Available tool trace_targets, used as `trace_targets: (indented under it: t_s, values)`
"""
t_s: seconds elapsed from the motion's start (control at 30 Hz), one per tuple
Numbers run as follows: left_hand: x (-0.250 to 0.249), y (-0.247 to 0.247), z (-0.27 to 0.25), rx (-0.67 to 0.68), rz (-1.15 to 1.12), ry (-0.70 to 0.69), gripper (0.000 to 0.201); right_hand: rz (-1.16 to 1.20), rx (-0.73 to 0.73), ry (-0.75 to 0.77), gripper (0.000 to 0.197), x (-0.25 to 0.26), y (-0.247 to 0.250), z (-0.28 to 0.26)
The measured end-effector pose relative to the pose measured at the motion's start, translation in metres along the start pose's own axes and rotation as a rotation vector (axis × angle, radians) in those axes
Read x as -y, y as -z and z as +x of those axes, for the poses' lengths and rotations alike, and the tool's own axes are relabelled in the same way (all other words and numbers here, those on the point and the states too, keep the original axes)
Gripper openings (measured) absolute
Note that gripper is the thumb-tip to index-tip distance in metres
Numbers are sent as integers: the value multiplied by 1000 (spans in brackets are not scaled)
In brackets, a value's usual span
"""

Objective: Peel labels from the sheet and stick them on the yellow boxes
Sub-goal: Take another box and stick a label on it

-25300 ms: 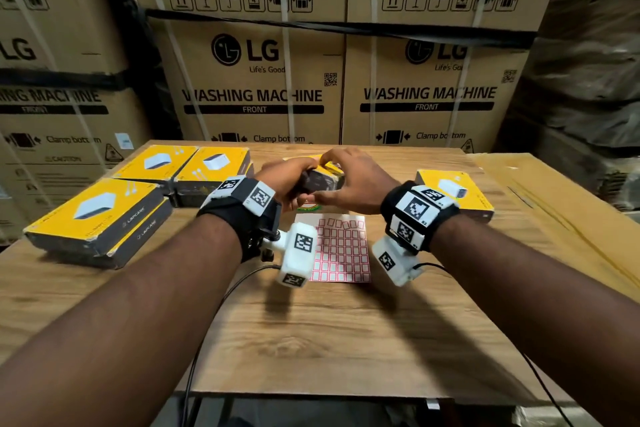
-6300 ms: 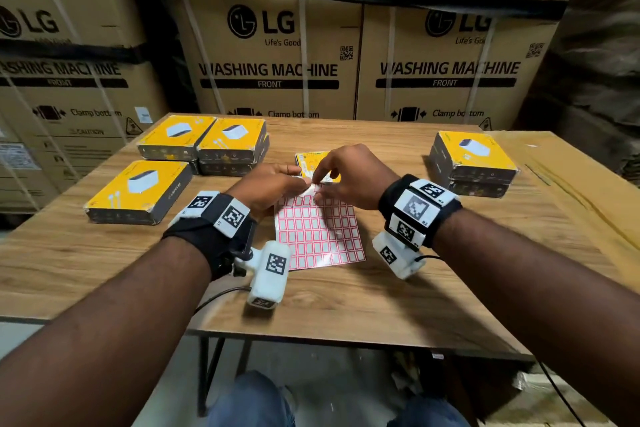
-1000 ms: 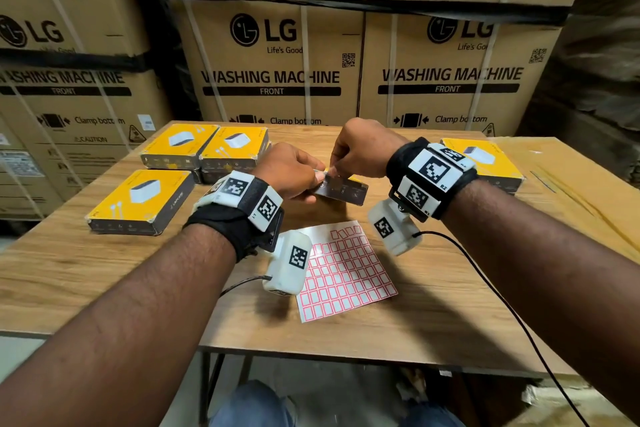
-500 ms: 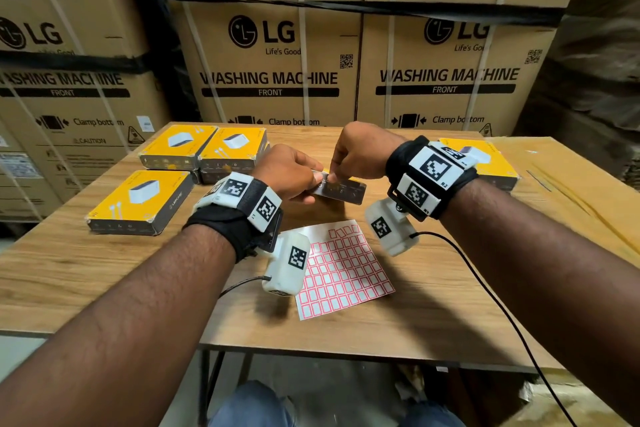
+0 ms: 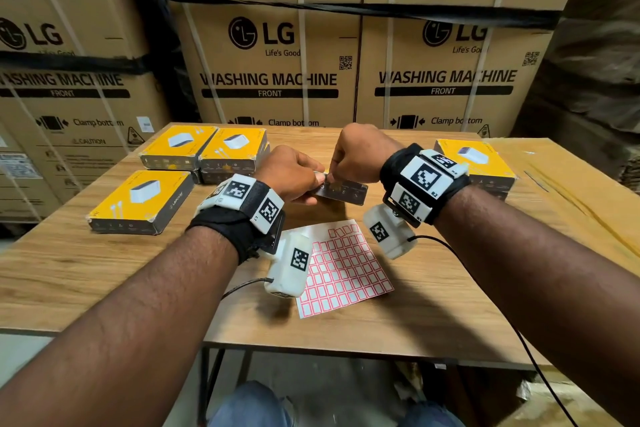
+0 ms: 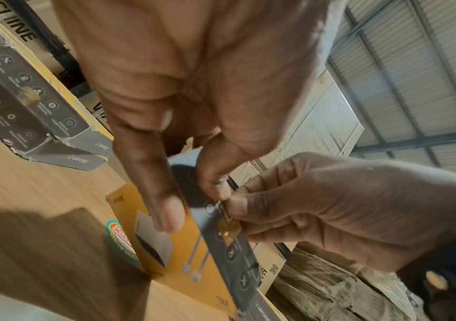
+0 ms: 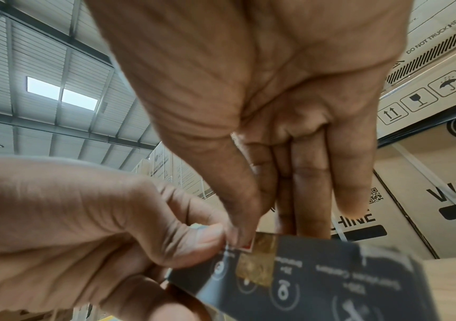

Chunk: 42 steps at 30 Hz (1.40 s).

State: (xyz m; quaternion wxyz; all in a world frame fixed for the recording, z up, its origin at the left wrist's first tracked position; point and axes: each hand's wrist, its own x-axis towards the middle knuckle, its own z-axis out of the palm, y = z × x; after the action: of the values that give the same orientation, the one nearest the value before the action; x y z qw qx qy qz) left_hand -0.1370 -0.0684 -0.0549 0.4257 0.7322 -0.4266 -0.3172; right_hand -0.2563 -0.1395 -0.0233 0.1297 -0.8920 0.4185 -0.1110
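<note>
My left hand (image 5: 311, 184) grips a yellow box (image 5: 343, 193), tilted up over the table with its dark side (image 6: 235, 249) toward me. The left thumb lies on the yellow face (image 6: 166, 249). My right hand (image 5: 332, 177) pinches a small red-bordered label (image 7: 247, 245) against the top edge of that dark side (image 7: 331, 282), thumb in front and fingers behind the box. The label (image 6: 225, 211) sits beside a brownish patch. The label sheet (image 5: 346, 270) lies flat on the table below my wrists, its top rows partly empty.
Three yellow boxes (image 5: 138, 198) (image 5: 176, 147) (image 5: 232, 149) lie at the table's left rear. Another yellow stack (image 5: 474, 159) stands at the right rear. Large washing machine cartons (image 5: 270, 55) wall off the back. A cardboard slab (image 5: 571, 201) adjoins the table's right side.
Six seconds ago both hands were peeling at the sheet; now the box is lifted with the label at its dark side. Over the last second the hands barely moved.
</note>
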Motion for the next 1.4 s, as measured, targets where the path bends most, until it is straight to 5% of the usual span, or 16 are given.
trace_targets:
  t_s: [0.37, 0.5, 0.67, 0.87, 1.03, 1.23, 1.4]
  values:
    - [-2, 2, -3, -5, -53, 14, 14, -31, -104, 24, 7, -2, -12, -5]
    - [0, 2, -1, 5, -56, 24, 15, 170, -73, -8, 36, -14, -10, -6]
    - [1, 2, 1, 8, -66, 21, 15, 291, -20, 25, 15, -16, -14, -15]
    - [3, 1, 1, -15, -106, 23, 12, 698, 31, -138, 10, -25, -21, -13]
    - [4, 2, 3, -23, -128, 22, 12, 753, 28, -203, 13, -26, -20, -10]
    - [5, 2, 3, -51, -173, 3, 13, 954, 308, -388, 30, -21, -23, -15]
    - [15, -4, 3, -137, -209, -84, 10, 1237, 250, -489, 38, -18, -24, -15]
